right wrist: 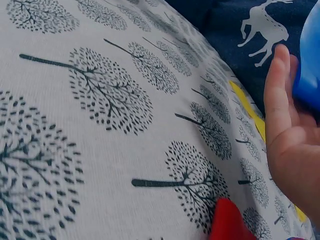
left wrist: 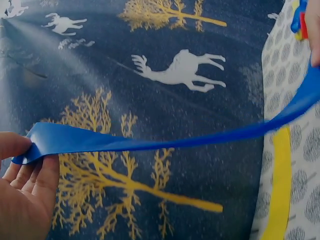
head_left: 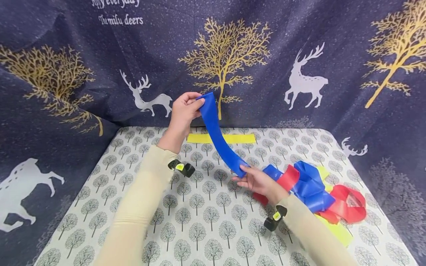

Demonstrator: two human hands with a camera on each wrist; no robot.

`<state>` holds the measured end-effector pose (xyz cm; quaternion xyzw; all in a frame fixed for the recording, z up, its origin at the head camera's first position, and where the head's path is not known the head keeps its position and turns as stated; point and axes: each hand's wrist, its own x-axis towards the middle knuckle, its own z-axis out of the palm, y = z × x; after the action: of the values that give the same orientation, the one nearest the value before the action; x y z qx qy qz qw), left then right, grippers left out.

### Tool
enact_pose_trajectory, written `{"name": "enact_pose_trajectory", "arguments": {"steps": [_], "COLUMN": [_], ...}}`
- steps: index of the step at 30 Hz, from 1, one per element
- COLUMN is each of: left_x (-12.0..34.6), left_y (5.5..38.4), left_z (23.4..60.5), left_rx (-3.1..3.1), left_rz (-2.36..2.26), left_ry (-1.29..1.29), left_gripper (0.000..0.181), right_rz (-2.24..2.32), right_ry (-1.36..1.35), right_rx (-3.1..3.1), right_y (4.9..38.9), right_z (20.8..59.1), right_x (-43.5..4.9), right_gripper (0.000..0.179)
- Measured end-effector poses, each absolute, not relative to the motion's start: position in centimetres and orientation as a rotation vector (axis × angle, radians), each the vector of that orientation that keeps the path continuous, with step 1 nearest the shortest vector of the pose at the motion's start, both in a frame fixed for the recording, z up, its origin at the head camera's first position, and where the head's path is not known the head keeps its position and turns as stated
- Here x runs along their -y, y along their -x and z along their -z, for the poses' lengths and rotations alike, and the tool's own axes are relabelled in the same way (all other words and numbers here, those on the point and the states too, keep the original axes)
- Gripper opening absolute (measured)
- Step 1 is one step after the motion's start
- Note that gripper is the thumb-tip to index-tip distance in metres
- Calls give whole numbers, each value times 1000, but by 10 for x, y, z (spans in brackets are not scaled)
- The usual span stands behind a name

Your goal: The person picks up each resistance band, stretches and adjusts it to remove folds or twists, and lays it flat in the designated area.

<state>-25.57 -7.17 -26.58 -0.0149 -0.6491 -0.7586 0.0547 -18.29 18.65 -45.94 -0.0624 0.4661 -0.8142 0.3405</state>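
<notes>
A long, flat blue strip (head_left: 216,135) hangs in a slanting curve between the two hands above the table. The left hand (head_left: 184,110) is raised and pinches its upper end between thumb and fingers. Lower and to the right, the right hand (head_left: 259,180) holds the other end, thumb on top and fingers beneath. In the left wrist view the blue strip (left wrist: 150,144) looks slightly twisted along its length. The right wrist view catches only part of the right hand (right wrist: 290,120) beside the strip's end. Behind the blue strip, a yellow strip (head_left: 239,138) lies straight near the table's far edge.
At the right, partly behind the right forearm, is a loose heap of blue strips (head_left: 307,184), red strips (head_left: 356,208) and yellow strips (head_left: 342,234). A tree-patterned cloth (head_left: 196,218) covers the table. A dark curtain (head_left: 259,99) with deer and trees stands behind it.
</notes>
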Motion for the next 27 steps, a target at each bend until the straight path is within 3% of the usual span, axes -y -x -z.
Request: {"name": "enact_pose_trajectory", "arguments": {"steps": [6,10,16,27], "left_x": [89,104,130,156], "left_y": [262,264,265,263], "left_z": [276,284,296,318], "left_rx": [2004,2069,2335,2763], "left_rz": [2270,2240,2156,2056], "left_ry": [53,34,69,115], "left_gripper": [12,18,42,52], "right_rz": [2118,2144,2192,2238], "right_ry": [-148,-285,-360,-305], "right_rx": [-1516,-1617,-1714,-1937], "right_y": [186,191,201,213], "right_z": [453,443,422,384], "right_x": [-195,-206,-223,-253], "right_gripper": [10,14,7,19]}}
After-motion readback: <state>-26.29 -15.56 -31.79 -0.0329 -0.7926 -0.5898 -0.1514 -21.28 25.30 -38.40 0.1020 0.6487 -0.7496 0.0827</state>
